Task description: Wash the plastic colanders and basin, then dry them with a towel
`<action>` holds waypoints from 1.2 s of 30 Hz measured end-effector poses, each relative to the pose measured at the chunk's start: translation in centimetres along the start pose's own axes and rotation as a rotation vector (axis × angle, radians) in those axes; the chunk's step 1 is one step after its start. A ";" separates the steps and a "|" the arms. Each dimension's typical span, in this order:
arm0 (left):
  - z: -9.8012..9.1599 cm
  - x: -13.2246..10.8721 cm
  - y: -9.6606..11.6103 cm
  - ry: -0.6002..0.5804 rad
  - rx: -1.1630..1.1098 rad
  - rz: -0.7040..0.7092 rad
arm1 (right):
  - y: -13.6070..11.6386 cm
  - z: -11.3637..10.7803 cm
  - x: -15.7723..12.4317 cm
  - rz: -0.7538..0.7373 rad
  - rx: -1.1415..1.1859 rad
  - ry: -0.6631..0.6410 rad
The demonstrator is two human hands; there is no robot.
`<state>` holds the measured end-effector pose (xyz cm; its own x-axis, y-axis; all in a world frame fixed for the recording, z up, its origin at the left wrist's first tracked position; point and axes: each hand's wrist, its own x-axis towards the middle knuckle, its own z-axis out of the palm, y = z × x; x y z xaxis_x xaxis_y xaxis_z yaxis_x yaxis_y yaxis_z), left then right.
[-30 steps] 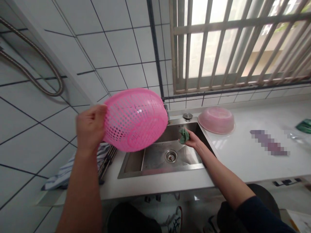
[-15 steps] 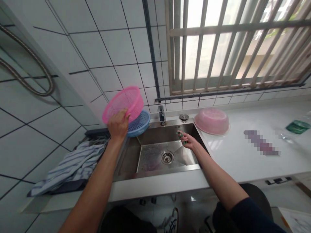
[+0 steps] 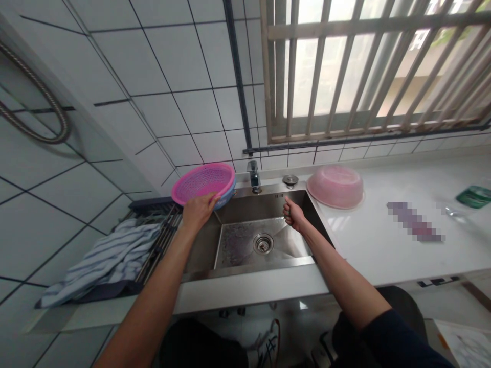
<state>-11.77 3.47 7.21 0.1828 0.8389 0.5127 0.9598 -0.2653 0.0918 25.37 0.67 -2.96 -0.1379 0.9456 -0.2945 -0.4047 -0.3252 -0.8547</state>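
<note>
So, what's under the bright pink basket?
Beneath the pink basket, a strip of a blue basket shows at the lower right. The rest is hidden by the pink basket and the left hand, so anything inside the blue one can't be seen.

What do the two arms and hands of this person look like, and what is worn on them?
The left hand and right hand are bare, without gloves; no watch is visible. A plain dark navy sleeve covers the right arm above the forearm; no left sleeve shows.
</note>
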 end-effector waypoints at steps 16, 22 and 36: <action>2.1 -2.2 7.7 0.277 -0.261 0.203 | 0.4 2.2 -0.4 -0.181 -0.103 0.109; 6.4 -3.3 7.2 0.102 -0.325 -0.107 | 1.3 1.0 -0.3 -0.236 -0.710 0.121; 8.5 -3.6 4.9 -0.154 -0.664 -0.285 | -2.2 6.9 -4.1 -0.725 -1.247 0.163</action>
<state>-5.89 3.20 -1.42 0.0203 0.9626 0.2702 0.6521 -0.2176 0.7262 20.61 -2.52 3.05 -0.1119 0.9165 0.3842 0.7066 0.3452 -0.6177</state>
